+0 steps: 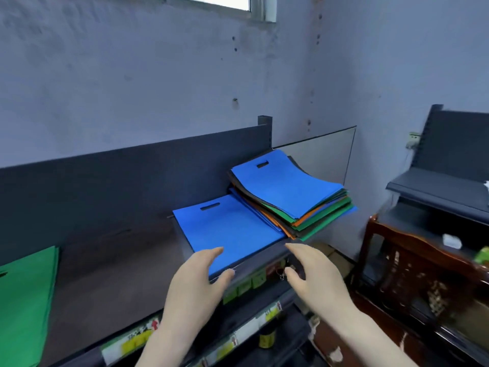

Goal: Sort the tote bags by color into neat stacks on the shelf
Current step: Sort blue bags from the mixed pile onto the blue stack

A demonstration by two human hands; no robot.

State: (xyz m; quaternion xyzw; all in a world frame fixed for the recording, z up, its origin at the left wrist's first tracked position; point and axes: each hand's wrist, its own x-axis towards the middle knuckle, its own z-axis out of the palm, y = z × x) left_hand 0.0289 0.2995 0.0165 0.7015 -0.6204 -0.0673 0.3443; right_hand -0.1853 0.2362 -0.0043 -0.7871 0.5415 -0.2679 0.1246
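Spreading wide, the left hand's fingers (pixel 211 256) rest their tips on the near corner of the flat blue tote bag (pixel 227 229), thumb out over the shelf lip, gripping nothing. Over to the right hand (pixel 315 274): fingers fanned and loose, empty, hovering just off the shelf's front edge (pixel 254 266), close to that bag's right corner but apart from it. The left hand (pixel 195 279) looks to be pressing or squaring the bag, not lifting it.

So where does the sorting stand? Early going, I'd say. That blue bag lies flat on the shelf (pixel 119 260) as the start of a blue stack; whether more lie beneath it, I cannot tell. Far left, a green stack (pixel 26 300) sits at the frame's edge, partly cut off. And just beside the blue bag, touching its far right edge, the mixed pile (pixel 293 200) is the big job left: blue on top, then dark, green and orange layers fanned unevenly, overhanging the shelf end. No orange or dark stack is visible yet. Most of the work, by my reckoning, lies ahead.
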